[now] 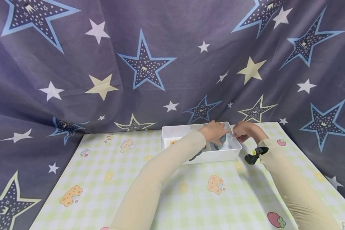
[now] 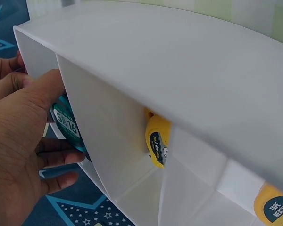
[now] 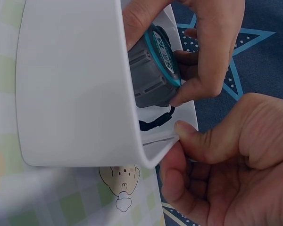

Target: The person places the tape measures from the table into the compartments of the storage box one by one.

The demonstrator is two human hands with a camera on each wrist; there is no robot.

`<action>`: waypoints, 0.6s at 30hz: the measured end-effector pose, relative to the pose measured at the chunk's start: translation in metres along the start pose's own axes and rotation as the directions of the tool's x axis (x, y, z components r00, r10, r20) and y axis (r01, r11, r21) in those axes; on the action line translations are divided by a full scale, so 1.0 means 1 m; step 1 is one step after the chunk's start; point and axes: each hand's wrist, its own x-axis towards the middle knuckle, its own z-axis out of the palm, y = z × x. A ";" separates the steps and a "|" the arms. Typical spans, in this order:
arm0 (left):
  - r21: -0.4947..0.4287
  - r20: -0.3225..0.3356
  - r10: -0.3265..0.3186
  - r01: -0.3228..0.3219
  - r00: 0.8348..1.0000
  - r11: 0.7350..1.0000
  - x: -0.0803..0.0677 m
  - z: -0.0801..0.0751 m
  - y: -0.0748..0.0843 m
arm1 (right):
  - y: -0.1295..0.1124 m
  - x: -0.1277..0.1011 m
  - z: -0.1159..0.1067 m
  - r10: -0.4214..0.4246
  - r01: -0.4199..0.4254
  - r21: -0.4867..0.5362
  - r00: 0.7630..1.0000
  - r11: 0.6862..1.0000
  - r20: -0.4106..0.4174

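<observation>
A white divided box [image 1: 212, 157] stands at the far side of the table. My left hand [image 1: 214, 131] reaches into its right-end compartment and grips a grey and teal tape measure [image 3: 153, 70], thumb on one side and fingers on the other. From that tape measure a black strap [image 3: 155, 123] hangs inside the compartment. At the box's right end, my right hand [image 3: 236, 155] pinches the wall between thumb and fingers. In the left wrist view, a yellow tape measure [image 2: 156, 141] and a second yellow tape measure [image 2: 276, 207] lie in other compartments.
A checked tablecloth [image 1: 126, 182] with cartoon prints covers the table. Behind the box hangs a dark star-patterned curtain [image 1: 189, 64]. A thin divider [image 2: 85, 117] separates the left hand's compartment from its neighbour. A black strapped device [image 1: 256, 155] sits on the right wrist.
</observation>
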 end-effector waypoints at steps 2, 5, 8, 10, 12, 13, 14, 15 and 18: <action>0.004 0.007 0.000 0.000 1.000 1.000 0.000 0.000 0.000 | 0.000 0.001 0.000 0.008 -0.008 -0.004 1.000 1.000 -0.001; 0.005 0.012 0.002 -0.002 1.000 1.000 0.001 0.001 0.000 | -0.001 0.001 0.001 0.012 -0.012 -0.007 1.000 1.000 0.000; 0.002 0.005 0.003 -0.003 1.000 1.000 0.002 0.002 0.000 | -0.002 0.002 0.001 0.011 -0.011 -0.006 1.000 1.000 0.003; -0.002 -0.003 0.003 -0.003 1.000 1.000 0.002 0.002 0.001 | -0.002 0.001 0.001 0.008 -0.007 -0.008 1.000 1.000 0.004; -0.001 -0.006 0.004 -0.004 1.000 1.000 0.002 0.002 0.001 | -0.001 0.001 0.001 0.005 -0.005 -0.010 1.000 1.000 0.004; -0.002 -0.007 0.004 -0.004 1.000 1.000 0.002 0.003 0.001 | -0.001 0.001 0.001 0.004 -0.004 -0.009 1.000 1.000 0.004; -0.003 -0.007 0.005 -0.005 1.000 1.000 0.002 0.003 0.000 | -0.001 0.001 0.001 0.004 -0.004 -0.008 1.000 1.000 0.003; -0.004 -0.006 0.005 -0.005 1.000 1.000 0.002 0.003 0.001 | -0.001 0.000 0.001 0.003 -0.003 -0.007 1.000 1.000 0.004; -0.006 0.000 0.004 -0.004 1.000 1.000 0.002 0.003 0.001 | -0.001 0.001 0.001 0.003 -0.003 -0.002 1.000 1.000 0.004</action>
